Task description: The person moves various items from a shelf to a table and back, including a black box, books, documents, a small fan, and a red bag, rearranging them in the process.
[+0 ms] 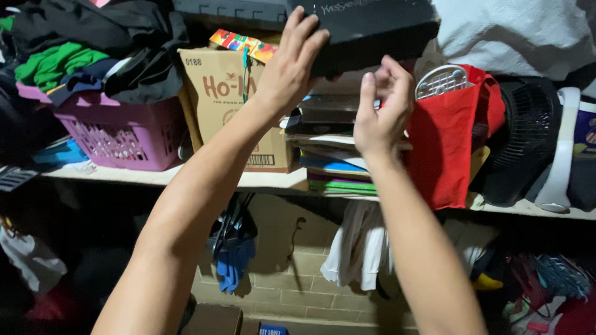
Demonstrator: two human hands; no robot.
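You face a pale shelf (267,180) in dim light, with a tan brick wall (298,273) below it.

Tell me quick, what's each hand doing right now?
Left hand: open, fingers flat against the black box.
Right hand: fingers curled under the box; grip cannot be told.
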